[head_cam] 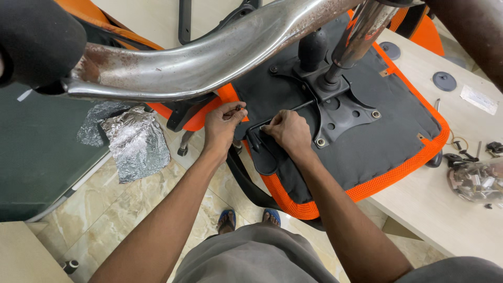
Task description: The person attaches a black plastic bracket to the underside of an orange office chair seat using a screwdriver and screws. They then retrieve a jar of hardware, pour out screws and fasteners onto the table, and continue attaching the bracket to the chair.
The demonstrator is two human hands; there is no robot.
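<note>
Head view is the only one we have, and it looks down on an upturned office chair seat (pixel 377 152) lying on a pale tabletop (pixel 450 209). We count one seat: its underside is dark, matte fabric, edged all round with bright orange mesh. Bolted to its middle is one black metal mounting plate (pixel 340 112), roughly square with cut-out holes; we see three bright bolt heads at its corners. One chromed gas column (pixel 359 36) rises from the plate towards us, and one curved chrome base leg (pixel 209 55), smooth but speckled with rust, crosses the top of the picture.

Our two hands work at the near left edge of the seat. Our left hand (pixel 222 128) has its fingers pressed together, pinching a small dark part (pixel 239 108), perhaps a bolt, at the orange rim. Our right hand (pixel 288 131) is curled, its fingertips closed on a thin black lever rod (pixel 293 111) that runs from the plate to the seat edge; we cannot tell what small piece it may hold there. One black curved armrest bracket (pixel 257 152) lies just under both hands.

On the tabletop to the right lie two round grey discs (pixel 444 80), one clear plastic bag of small hardware (pixel 479 181) and a few loose black parts. On the marbled tile floor to the left sit two crumpled sheets of silver foil (pixel 133 144). Two blue sandals (pixel 249 217) show below.
</note>
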